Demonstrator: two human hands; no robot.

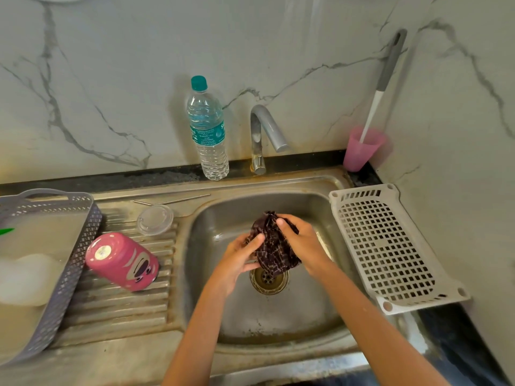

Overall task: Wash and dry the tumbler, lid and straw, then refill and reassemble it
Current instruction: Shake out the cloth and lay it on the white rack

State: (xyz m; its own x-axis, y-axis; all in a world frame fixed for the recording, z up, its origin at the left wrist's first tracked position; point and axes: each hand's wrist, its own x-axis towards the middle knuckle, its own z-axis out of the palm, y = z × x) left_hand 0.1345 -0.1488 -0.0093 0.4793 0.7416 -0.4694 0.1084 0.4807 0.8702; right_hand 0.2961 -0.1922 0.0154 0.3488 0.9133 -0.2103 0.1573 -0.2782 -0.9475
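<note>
1. A steel sink [278,324] is set into the worktop [457,330], its ribbed draining board [111,302] running off to the left.
2. A grey perforated basket [69,263] sits at the left edge of the draining board; a white slotted tray [390,246] lies on the right of the sink.
3. A clear water bottle [207,129] with a teal cap stands against the marble wall, beside the tap [262,135].
4. The pink tumbler [122,260] lies on its side on the draining board, just beside the basket.
5. Over the drain [269,278], the left hand [239,257] and right hand [301,240] are both clamped on a dark checked cloth [274,246], bunched between them.
6. A pink cup [361,150] holding a long-handled brush [381,87] stands in the right corner.
7. The clear lid [155,220] rests flat on the draining board behind the tumbler.
8. The metal straw [172,201] lies along the rim behind the lid.
</note>
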